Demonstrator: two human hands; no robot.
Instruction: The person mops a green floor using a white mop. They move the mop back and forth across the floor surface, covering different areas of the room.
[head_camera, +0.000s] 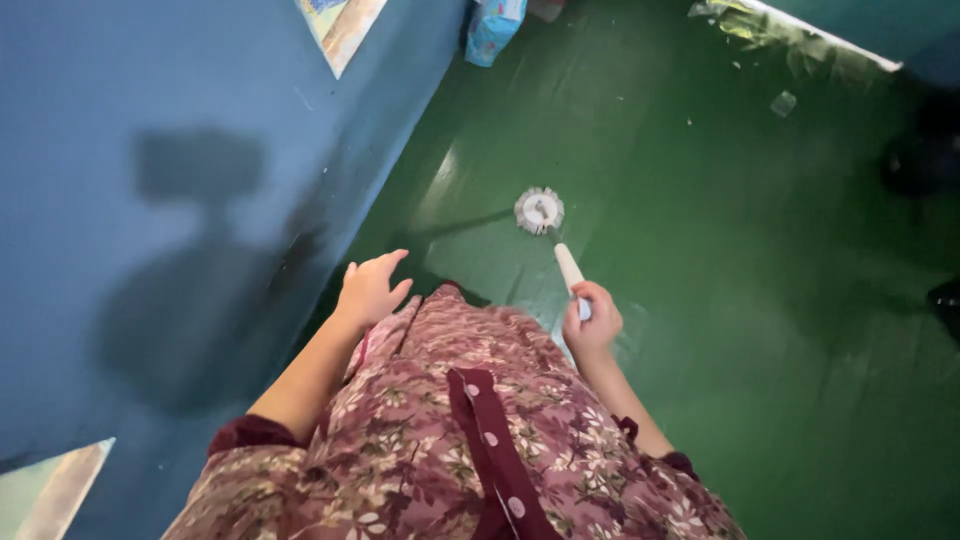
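My right hand (592, 322) is closed around the white handle (569, 268) of a long brush. Its round white bristle head (539, 210) rests on the wet green floor (720, 250) ahead of me. My left hand (372, 288) hangs free near the blue wall (150, 200), fingers spread, holding nothing. A floral patterned dress (470, 440) with a dark red polka-dot tie fills the lower part of the head view.
A blue patterned packet (493, 28) leans where the wall meets the floor at the top. Debris and a pale strip (800, 45) lie along the far right edge. Dark objects (925, 150) sit at the right. A framed picture (340, 25) hangs on the wall.
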